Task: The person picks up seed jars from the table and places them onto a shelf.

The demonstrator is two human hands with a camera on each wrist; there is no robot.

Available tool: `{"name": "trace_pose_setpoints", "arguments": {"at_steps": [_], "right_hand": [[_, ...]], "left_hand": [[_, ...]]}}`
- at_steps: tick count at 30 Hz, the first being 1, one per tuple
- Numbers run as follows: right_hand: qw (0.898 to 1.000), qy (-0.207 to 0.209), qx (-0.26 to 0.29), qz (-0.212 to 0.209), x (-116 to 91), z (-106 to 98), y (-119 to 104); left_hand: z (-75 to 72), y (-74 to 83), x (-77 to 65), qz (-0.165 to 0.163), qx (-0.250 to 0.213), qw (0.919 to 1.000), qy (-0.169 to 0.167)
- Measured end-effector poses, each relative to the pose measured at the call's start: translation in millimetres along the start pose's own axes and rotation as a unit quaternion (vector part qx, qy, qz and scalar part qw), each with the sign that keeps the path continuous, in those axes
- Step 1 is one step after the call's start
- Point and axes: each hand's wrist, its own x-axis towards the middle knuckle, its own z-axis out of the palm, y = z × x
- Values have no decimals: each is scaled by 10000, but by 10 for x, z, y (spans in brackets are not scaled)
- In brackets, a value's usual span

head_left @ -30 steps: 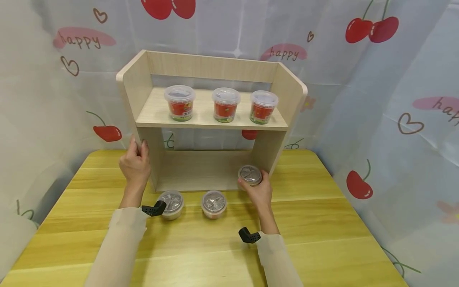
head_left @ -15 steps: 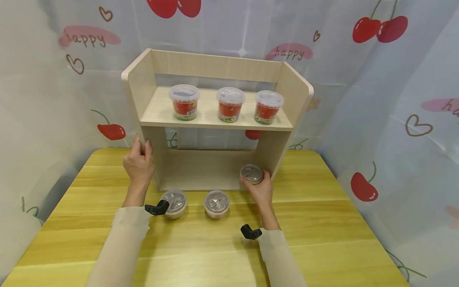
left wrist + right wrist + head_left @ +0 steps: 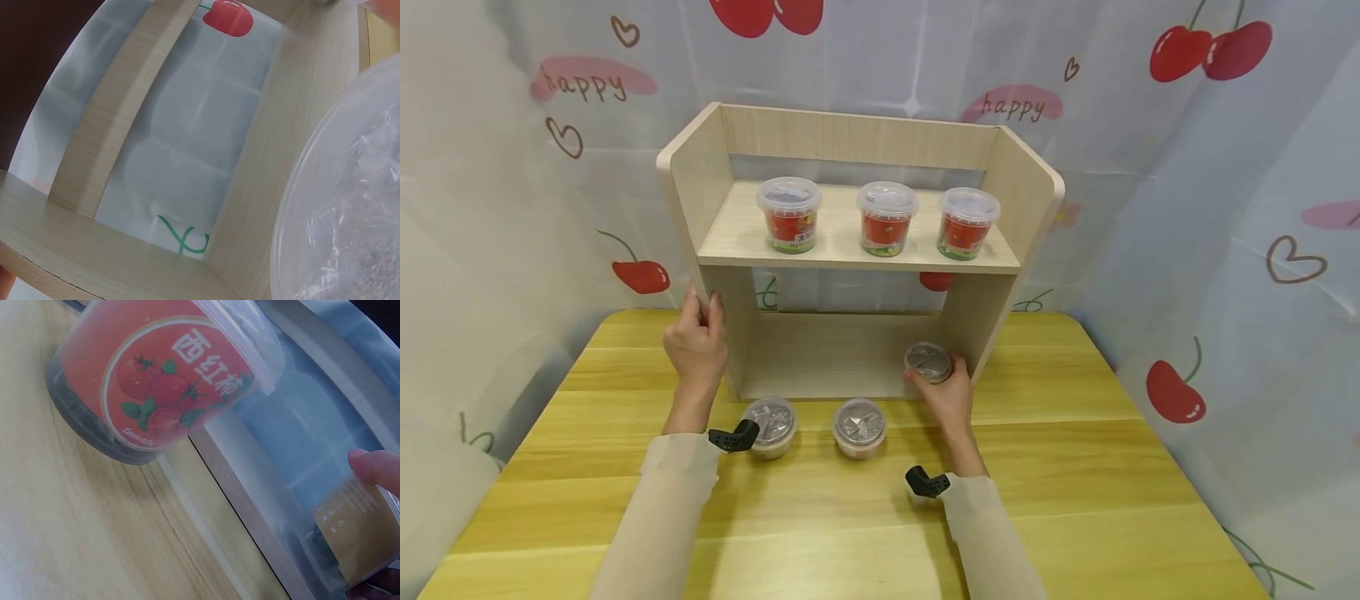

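A small two-tier wooden shelf (image 3: 820, 358) stands on the table. My left hand (image 3: 696, 342) grips the front edge of its left side panel (image 3: 696, 192). In the lower tier, by the right side panel, my right hand (image 3: 949, 396) holds a clear plastic tub (image 3: 928, 361) with thumb and fingers on either side. The right wrist view shows this tub's tan label (image 3: 356, 528) and my thumb (image 3: 378, 469). Two similar lidded tubs stand on the table before the shelf: a left one (image 3: 772, 425) and a middle one (image 3: 860, 427), whose red label (image 3: 156, 381) pictures tomatoes.
Three red-labelled tubs line the upper tier: a left one (image 3: 792, 218), a middle one (image 3: 886, 221) and a right one (image 3: 967, 225). The yellow wood-grain table (image 3: 1097, 483) extends around the shelf. A cherry-printed curtain (image 3: 1210, 183) hangs behind and at both sides.
The head view has shifted slightly, so the scene sits farther right. The tub in my right hand has moved a little left and inward relative to the shelf. My left hand keeps its grip.
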Motion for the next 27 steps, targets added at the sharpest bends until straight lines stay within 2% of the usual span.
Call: {"name": "trace_pose_setpoints", "arguments": {"at_steps": [7,27], "right_hand": [[9998,57,-100,-139,39,34,-8],[9999,-97,-88,-95,85,90,33]], "left_hand": [[9,-21,-13,-35,-2,10000,-22],[4,-5,0,-2,-29,10000,3]]}}
